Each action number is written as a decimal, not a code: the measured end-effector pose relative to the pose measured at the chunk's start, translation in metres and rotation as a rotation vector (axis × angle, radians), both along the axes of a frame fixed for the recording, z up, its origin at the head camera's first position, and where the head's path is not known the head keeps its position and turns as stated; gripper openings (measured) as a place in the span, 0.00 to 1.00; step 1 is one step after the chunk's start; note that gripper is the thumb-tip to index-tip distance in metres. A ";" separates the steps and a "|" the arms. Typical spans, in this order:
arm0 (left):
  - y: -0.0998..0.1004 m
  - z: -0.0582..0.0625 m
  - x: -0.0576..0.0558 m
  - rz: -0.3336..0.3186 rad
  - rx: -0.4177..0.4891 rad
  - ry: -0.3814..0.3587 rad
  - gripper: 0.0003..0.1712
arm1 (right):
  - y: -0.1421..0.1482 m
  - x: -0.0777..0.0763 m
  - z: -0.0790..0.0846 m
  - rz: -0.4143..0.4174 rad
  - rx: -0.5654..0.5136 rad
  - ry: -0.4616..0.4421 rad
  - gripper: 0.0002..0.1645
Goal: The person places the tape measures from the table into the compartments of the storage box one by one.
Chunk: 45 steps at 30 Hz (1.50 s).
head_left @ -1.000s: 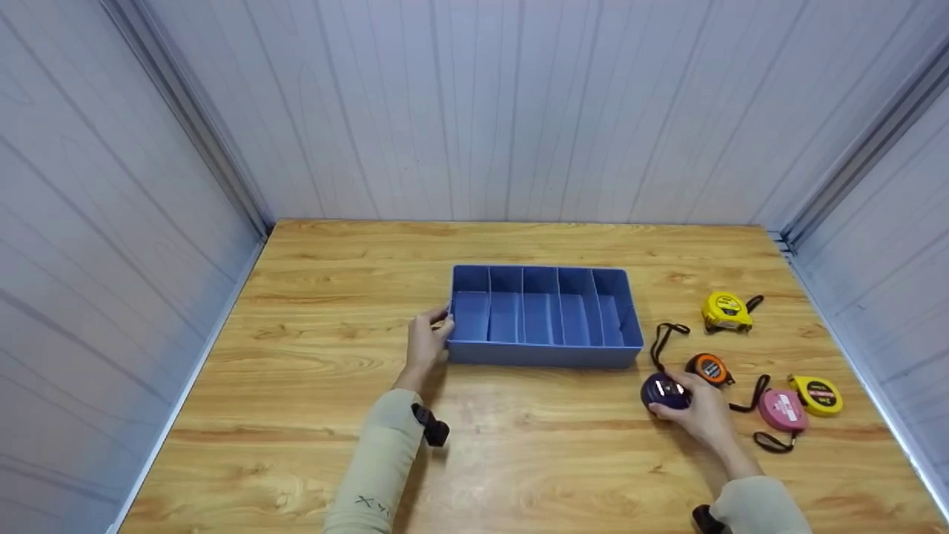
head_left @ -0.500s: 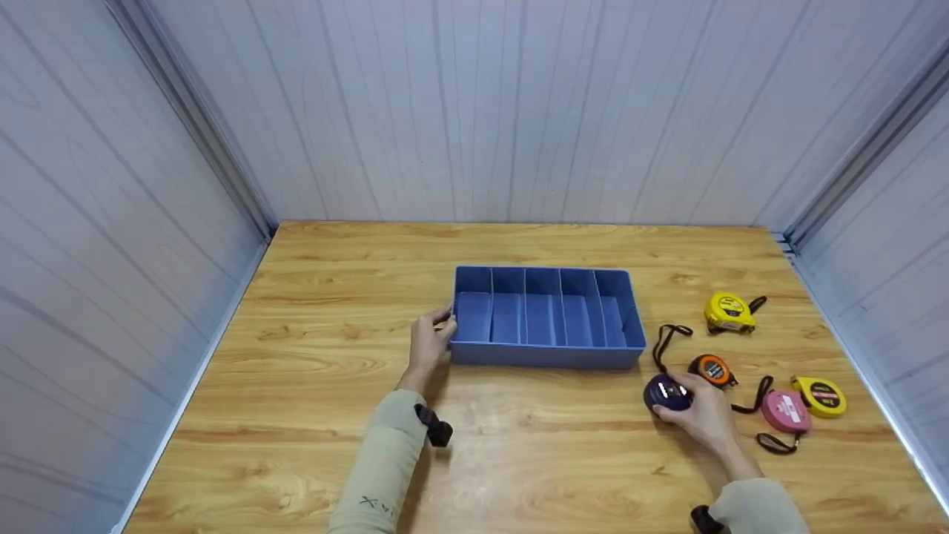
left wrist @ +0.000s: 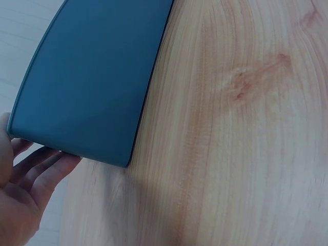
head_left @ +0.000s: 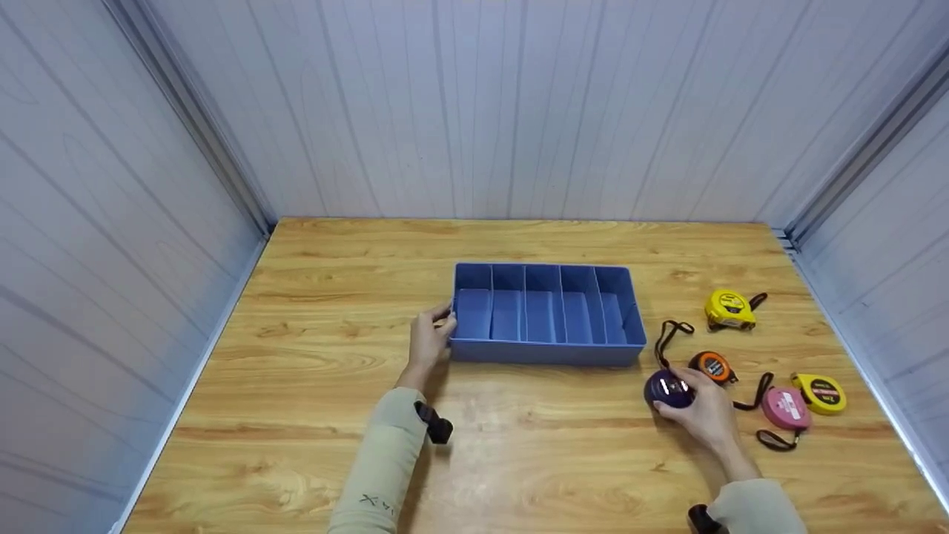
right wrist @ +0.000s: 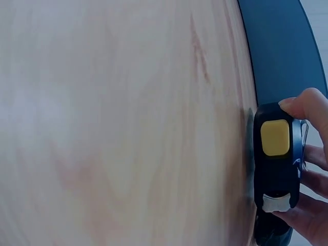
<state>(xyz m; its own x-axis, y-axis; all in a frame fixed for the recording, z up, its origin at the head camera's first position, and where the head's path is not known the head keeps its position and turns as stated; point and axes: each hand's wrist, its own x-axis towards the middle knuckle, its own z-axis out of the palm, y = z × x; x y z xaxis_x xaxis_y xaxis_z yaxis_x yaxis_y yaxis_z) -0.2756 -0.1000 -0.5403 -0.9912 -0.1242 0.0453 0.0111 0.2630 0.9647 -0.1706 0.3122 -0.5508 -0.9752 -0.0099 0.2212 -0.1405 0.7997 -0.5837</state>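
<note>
A blue plastic box with divider walls (head_left: 547,352) stands on the wooden table. My left hand (head_left: 426,345) grips its left end wall; in the left wrist view the thumb is at the rim of the blue box (left wrist: 87,77) and the other fingers lie against the outside. To the right of the box's front corner, my right hand (head_left: 704,415) holds a dark purple-blue tape measure (head_left: 662,391), thumb on one side and fingers on the other. A yellow button shows on this tape measure (right wrist: 277,177) in the right wrist view. Its black wrist strap (head_left: 667,335) trails toward the box.
An orange and black tape measure (head_left: 713,366) lies right beside my right hand. Farther right are a pink tape measure (head_left: 787,408) and a yellow one (head_left: 823,394) side by side. Another yellow tape measure (head_left: 730,309) lies farther back. Pale panel walls (head_left: 474,111) enclose the table.
</note>
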 end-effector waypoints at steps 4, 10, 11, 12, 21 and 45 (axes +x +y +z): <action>0.000 0.001 0.000 -0.002 0.004 0.014 0.19 | -0.001 0.000 0.003 -0.002 -0.020 0.027 0.38; 0.000 0.002 0.000 0.002 -0.026 0.030 0.19 | -0.004 0.004 0.004 -0.014 -0.038 0.107 0.37; 0.000 0.002 0.000 0.004 -0.033 0.033 0.19 | -0.004 0.005 0.005 -0.017 -0.040 0.116 0.37; 0.000 0.002 0.000 0.006 -0.040 0.035 0.19 | -0.005 0.005 0.005 -0.019 -0.042 0.128 0.37; 0.000 0.001 -0.001 0.002 -0.034 0.046 0.19 | -0.010 0.012 0.015 -0.023 -0.039 0.112 0.38; 0.001 0.002 0.000 0.022 -0.062 0.023 0.19 | -0.033 0.025 0.046 0.067 -0.031 0.259 0.39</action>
<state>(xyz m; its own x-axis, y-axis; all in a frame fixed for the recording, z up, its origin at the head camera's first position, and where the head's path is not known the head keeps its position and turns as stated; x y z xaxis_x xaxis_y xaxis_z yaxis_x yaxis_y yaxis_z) -0.2760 -0.0989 -0.5382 -0.9869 -0.1424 0.0759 0.0263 0.3224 0.9462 -0.1456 0.2795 -0.5046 -0.8834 -0.0620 0.4645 -0.3407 0.7656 -0.5456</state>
